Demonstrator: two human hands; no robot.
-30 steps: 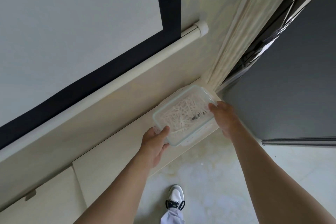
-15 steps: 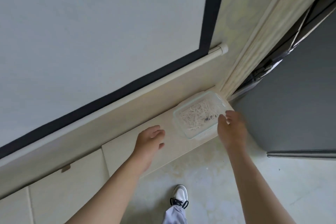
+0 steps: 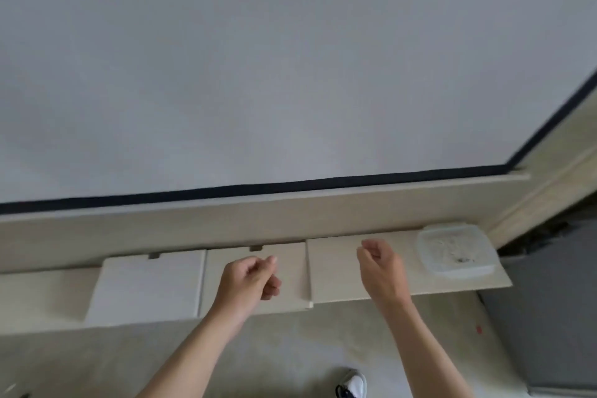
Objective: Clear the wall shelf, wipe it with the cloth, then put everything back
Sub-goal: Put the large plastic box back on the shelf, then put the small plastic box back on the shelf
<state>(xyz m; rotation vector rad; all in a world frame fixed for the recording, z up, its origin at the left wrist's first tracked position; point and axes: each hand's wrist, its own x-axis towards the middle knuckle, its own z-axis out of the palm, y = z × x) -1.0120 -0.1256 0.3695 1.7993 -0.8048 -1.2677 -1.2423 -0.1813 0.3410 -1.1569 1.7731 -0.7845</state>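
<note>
A clear plastic container (image 3: 457,250) with pale shreds inside rests at the right end of the cream wall shelf (image 3: 339,268). My left hand (image 3: 250,281) hovers over the shelf's middle section, fingers loosely curled, holding nothing. Over the right section, well left of the container, my right hand (image 3: 381,268) is likewise loosely curled and empty. No cloth is in view.
A projection screen (image 3: 290,74) with a black border hangs on the wall above the shelf. A pale door frame (image 3: 542,200) and a grey surface (image 3: 549,317) stand at the right. Below is a light floor with my shoe (image 3: 353,384).
Both hands let go of the container, which now sits on the shelf's right end, and pulled away to the left. The view swung left along the shelf.
</note>
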